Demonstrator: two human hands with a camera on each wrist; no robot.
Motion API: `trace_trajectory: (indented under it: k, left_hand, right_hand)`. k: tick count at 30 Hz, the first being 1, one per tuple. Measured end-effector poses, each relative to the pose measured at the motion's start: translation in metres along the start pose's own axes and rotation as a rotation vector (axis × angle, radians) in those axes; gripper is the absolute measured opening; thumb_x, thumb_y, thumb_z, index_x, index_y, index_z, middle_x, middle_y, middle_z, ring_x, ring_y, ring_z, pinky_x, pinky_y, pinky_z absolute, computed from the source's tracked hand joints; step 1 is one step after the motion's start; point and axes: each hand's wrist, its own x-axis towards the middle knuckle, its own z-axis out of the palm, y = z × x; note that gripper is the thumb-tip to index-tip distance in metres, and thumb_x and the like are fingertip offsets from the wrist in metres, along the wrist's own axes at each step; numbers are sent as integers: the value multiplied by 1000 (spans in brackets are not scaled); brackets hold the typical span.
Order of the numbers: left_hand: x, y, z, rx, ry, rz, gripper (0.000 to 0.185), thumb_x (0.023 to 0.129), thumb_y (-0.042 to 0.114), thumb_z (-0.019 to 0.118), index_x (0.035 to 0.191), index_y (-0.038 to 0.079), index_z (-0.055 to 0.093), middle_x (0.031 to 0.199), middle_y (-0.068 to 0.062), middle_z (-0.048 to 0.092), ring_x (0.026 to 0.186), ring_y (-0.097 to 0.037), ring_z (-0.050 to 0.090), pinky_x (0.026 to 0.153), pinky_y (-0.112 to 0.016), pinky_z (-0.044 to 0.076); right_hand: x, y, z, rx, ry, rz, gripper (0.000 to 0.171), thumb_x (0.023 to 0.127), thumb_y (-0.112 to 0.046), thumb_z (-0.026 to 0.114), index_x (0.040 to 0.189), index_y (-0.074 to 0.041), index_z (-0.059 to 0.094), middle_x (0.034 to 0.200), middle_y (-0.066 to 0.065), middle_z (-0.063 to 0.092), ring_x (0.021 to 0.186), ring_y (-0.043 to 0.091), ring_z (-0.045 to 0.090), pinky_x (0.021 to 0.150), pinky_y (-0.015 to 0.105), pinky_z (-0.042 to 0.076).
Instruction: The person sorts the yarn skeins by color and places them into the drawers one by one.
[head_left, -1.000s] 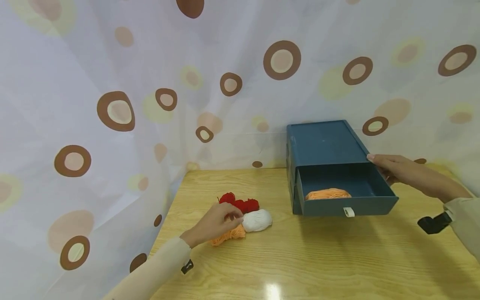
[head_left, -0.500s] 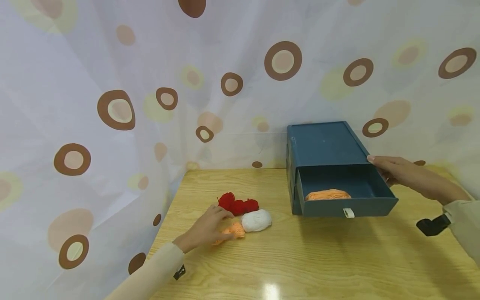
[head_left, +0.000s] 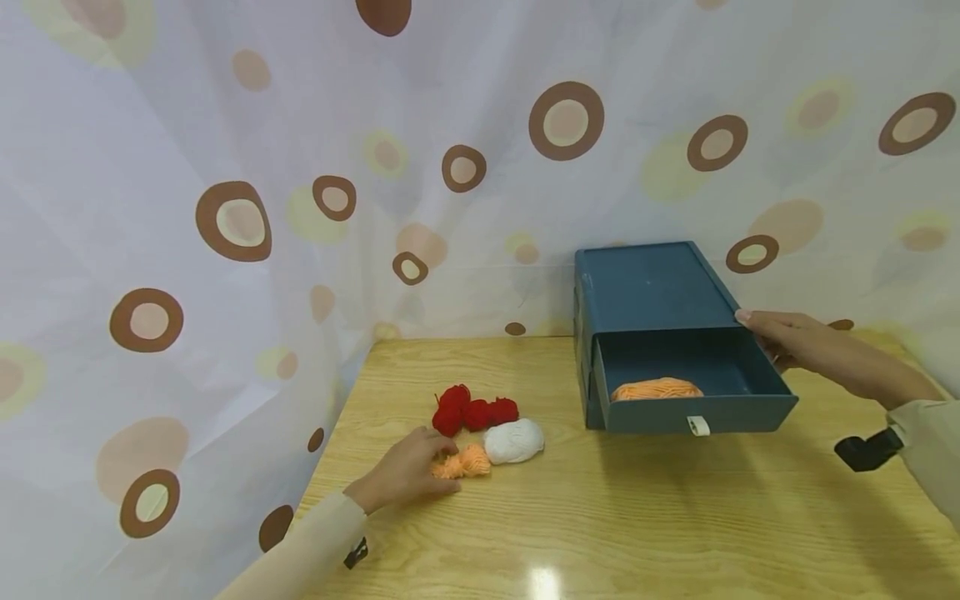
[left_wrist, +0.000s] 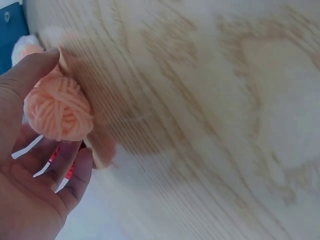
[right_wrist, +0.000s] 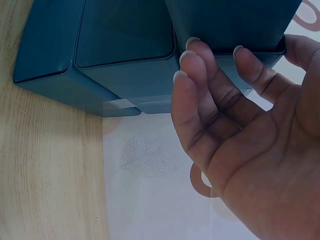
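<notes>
My left hand (head_left: 408, 467) reaches round a peach-orange yarn ball (left_wrist: 59, 107) on the table. In the left wrist view the thumb is above the yarn and the loosely bent fingers are below, with gaps showing. Beside it lie a white yarn ball (head_left: 513, 441) and several red yarn balls (head_left: 477, 414). My right hand (head_left: 813, 346) holds the right front edge of a blue drawer cabinet (head_left: 652, 287), thumb at the top corner, bent fingers against the side. The upper drawer (head_left: 701, 414) is pulled out, with an orange yarn skein (head_left: 657, 388) inside.
The wooden table (head_left: 585, 533) carries everything. A spotted cloth (head_left: 480, 208) hangs behind and along the left side. A white tab handle (head_left: 698, 425) sticks out from the drawer front. The cabinet's lower part (right_wrist: 122, 35) shows in the right wrist view.
My left hand has moved back from the white and red yarn, down and left to the orange yarn ball, its thumb and fingers spreading apart. The right hand stays at the cabinet.
</notes>
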Motion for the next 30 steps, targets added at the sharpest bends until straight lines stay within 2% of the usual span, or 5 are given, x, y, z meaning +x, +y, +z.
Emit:
trace_trajectory:
  k: [8, 12, 18, 19, 30]
  left_hand:
    - [-2, -4, 1, -16, 9, 4, 44, 86, 42, 84, 115, 13, 70, 104, 6, 65, 98, -12, 57, 85, -33, 53]
    - [-2, -6, 1, -2, 25, 29, 39, 87, 39, 84, 112, 12, 71, 103, 6, 66, 95, -11, 59, 86, -33, 53]
    - [0, -5, 2, 8, 28, 45, 35, 89, 38, 82, 110, 11, 72, 101, 6, 67, 92, -10, 58, 84, -33, 53]
    - [0, -5, 2, 10, 26, 45, 35, 89, 37, 82, 110, 11, 72, 101, 6, 67, 91, -10, 58, 84, -33, 53]
    - [1, -5, 1, 6, 27, 68, 36, 88, 38, 83, 110, 10, 74, 99, 7, 66, 85, -7, 54, 78, -28, 49]
  right_hand:
    - [-1, -1, 2, -1, -2, -1, 52, 113, -45, 28, 111, 5, 44, 88, 10, 45, 77, 20, 52, 70, 35, 49]
    - [-2, -2, 2, 1, -4, 3, 57, 113, -46, 29, 121, 8, 43, 91, 11, 48, 80, 20, 54, 71, 34, 50]
    - [-2, -1, 1, 5, -16, -18, 58, 114, -45, 27, 125, 8, 47, 97, 14, 54, 84, 23, 62, 73, 36, 54]
    - [-1, -1, 1, 5, -14, -18, 59, 113, -46, 27, 131, 7, 47, 99, 13, 58, 86, 22, 64, 75, 36, 55]
    - [0, 4, -1, 1, -2, -18, 57, 113, -47, 28, 119, 6, 48, 93, 13, 51, 82, 22, 58, 71, 34, 52]
